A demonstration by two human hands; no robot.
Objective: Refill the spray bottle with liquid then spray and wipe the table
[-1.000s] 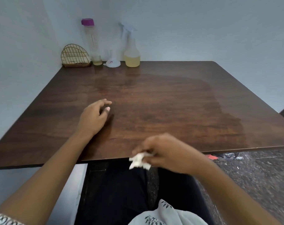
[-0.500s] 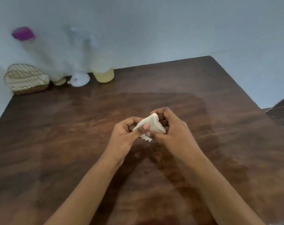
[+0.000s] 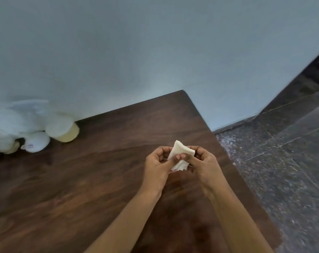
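Both hands meet over the table, each pinching the same piece of white tissue. On the left hand (image 3: pixel 157 165) the fingers curl behind the paper and the thumb lies across its front. The right hand (image 3: pixel 204 163) grips the other side with curled fingers and thumb, so the two thumb tips nearly touch. The tissue (image 3: pixel 180 155) is folded or bunched, one corner standing up above the fingers and a ragged edge hanging below them. It is held between the hands over the dark wooden table (image 3: pixel 82 189), near the right edge and not far from the far right corner.

Well apart from the hands, at the far left against the wall, stands the spray bottle (image 3: pixel 63 129), badly blurred. Its lower part shows a band of pale yellow liquid, and its top is only a white smear. Just beside it on the left a white funnel (image 3: pixel 36 142) sits mouth down on the wood, with a small mark on its side. Further left a second container (image 3: pixel 11 146), cut by the frame edge and blurred, has a little yellowish liquid at its base.

A plain pale wall (image 3: pixel 155 52) rises behind the table, and dark speckled floor (image 3: pixel 282 152) lies to the right
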